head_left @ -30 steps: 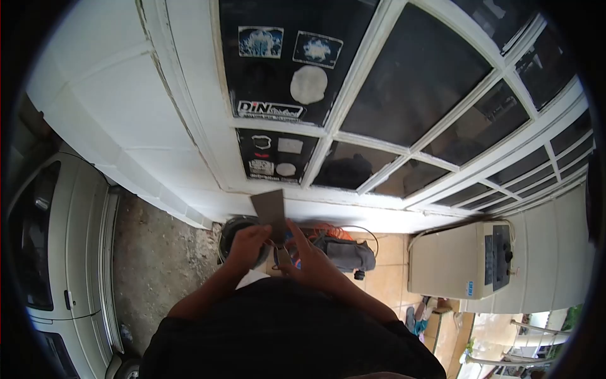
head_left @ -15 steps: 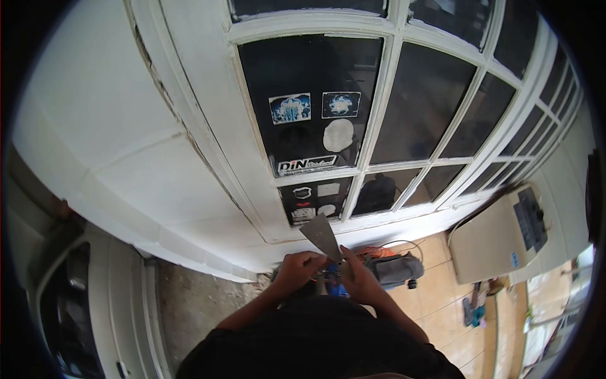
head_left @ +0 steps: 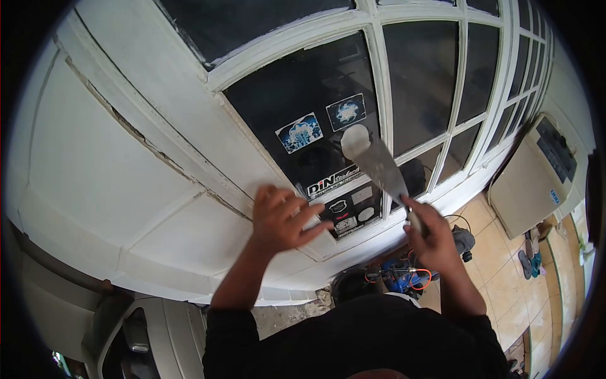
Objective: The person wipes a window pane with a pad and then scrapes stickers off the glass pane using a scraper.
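At the stickered pane (head_left: 284,88), the scraper (head_left: 386,172) now sits in the right hand (head_left: 435,237) alone, gripped by its handle, blade overlapping the round white patch (head_left: 355,140), contact unclear, the left hand (head_left: 281,221) having come away, empty and spread wide.

Bold "DiN", white letters with red dot on i, on black-and-white rectangular sticker (head_left: 332,182), stuck low on large dark glass pane (head_left: 297,88) in white-painted frame. Script word after it and small line beneath: unreadable. Small dark lower pane (head_left: 326,222): black-and-white rectangular sticker (head_left: 345,224) and strip of lettering (head_left: 355,232) along bottom edge, both too small to read. Blue label (head_left: 555,196) on beige boxy appliance (head_left: 521,192): pale characters, illegible.
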The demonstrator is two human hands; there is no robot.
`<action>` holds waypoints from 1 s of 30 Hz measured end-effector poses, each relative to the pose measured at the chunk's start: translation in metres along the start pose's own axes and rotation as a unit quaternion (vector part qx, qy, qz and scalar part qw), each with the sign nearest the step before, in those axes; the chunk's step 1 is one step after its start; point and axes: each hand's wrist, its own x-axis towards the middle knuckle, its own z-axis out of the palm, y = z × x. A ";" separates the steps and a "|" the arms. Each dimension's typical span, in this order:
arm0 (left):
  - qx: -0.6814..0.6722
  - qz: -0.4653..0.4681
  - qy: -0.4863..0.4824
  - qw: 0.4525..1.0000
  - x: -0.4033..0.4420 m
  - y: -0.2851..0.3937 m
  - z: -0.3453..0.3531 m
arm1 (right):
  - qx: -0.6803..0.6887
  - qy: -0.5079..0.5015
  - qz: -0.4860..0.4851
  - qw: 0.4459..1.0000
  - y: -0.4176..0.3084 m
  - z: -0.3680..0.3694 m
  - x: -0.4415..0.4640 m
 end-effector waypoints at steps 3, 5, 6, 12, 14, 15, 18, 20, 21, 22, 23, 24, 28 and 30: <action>0.063 0.038 0.024 0.997 0.061 -0.025 -0.018 | -0.061 0.019 -0.076 0.995 -0.023 -0.018 0.038; 0.081 0.063 0.015 0.995 0.091 -0.038 -0.023 | -0.063 0.043 -0.141 0.987 -0.035 -0.021 0.062; 0.094 0.085 0.008 0.992 0.103 -0.045 -0.025 | -0.065 0.063 -0.174 0.980 -0.036 -0.017 0.072; 0.149 0.154 0.005 0.977 0.133 -0.075 -0.019 | -0.092 0.136 -0.186 0.969 -0.053 0.011 0.095; 0.154 0.164 0.020 0.974 0.138 -0.078 -0.015 | -0.117 0.147 -0.173 0.967 -0.055 0.017 0.097; 0.164 0.148 0.001 0.975 0.139 -0.076 -0.015 | -0.116 0.156 -0.167 0.967 -0.057 0.020 0.098; 0.182 0.135 -0.043 0.973 0.139 -0.072 -0.017 | -0.118 0.155 -0.152 0.969 -0.065 0.024 0.098; 0.191 0.135 -0.062 0.970 0.137 -0.071 -0.015 | -0.131 0.158 -0.151 0.967 -0.070 0.024 0.099; 0.187 0.120 -0.059 0.973 0.135 -0.070 -0.013 | -0.134 0.159 -0.147 0.967 -0.074 0.024 0.099; 0.183 0.103 -0.056 0.976 0.133 -0.069 -0.011 | -0.126 0.162 -0.137 0.969 -0.079 0.025 0.099; 0.179 0.100 -0.056 0.977 0.130 -0.068 -0.012 | -0.119 0.164 -0.127 0.971 -0.082 0.026 0.099; 0.198 0.096 -0.059 0.974 0.127 -0.068 -0.012 | -0.122 0.162 -0.123 0.971 -0.083 0.027 0.099; 0.219 0.078 -0.067 0.970 0.120 -0.067 -0.016 | -0.140 0.161 -0.120 0.970 -0.086 0.030 0.101; 0.214 0.071 -0.074 0.971 0.119 -0.066 -0.015 | -0.152 0.161 -0.110 0.969 -0.090 0.032 0.100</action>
